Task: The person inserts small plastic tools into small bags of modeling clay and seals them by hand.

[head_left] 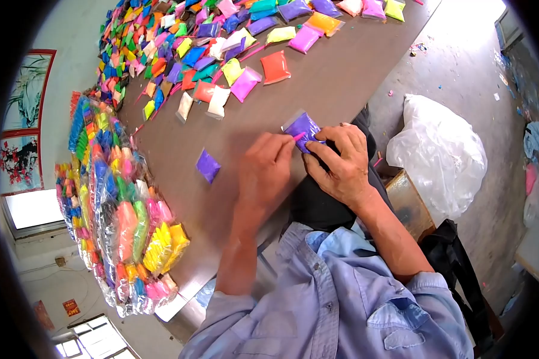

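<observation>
At the near edge of the brown table (pixel 341 78), a purple packet (pixel 302 127) lies flat between both hands. The left hand (pixel 263 170) pinches a thin pink strip (pixel 299 136) against the packet's lower edge, thumb and forefinger closed on it. The right hand (pixel 341 164) presses down on the packet's near end, fingers curled over it, pinning it to the surface

Handling, as judged from appearance: the packet is a small clear plastic pouch filled with soft purple material; it is probably light, pliable and smooth enough to slide on the tabletop. Grip at the flat sealed edge rather than the bulged middle, which would likely deform under pressure

A second purple pouch (pixel 208 166) lies alone to the left, well apart from the hands. Farther up the table, loose pouches (pixel 245 81) in orange, magenta, yellow, white and blue are spread out, glossy and pillow-shaped. Along the left edge, bundled multicolour packs (pixel 123 221) in clear wrap are stacked. A crumpled white plastic bag (pixel 440 155) sits on the floor to the right
</observation>
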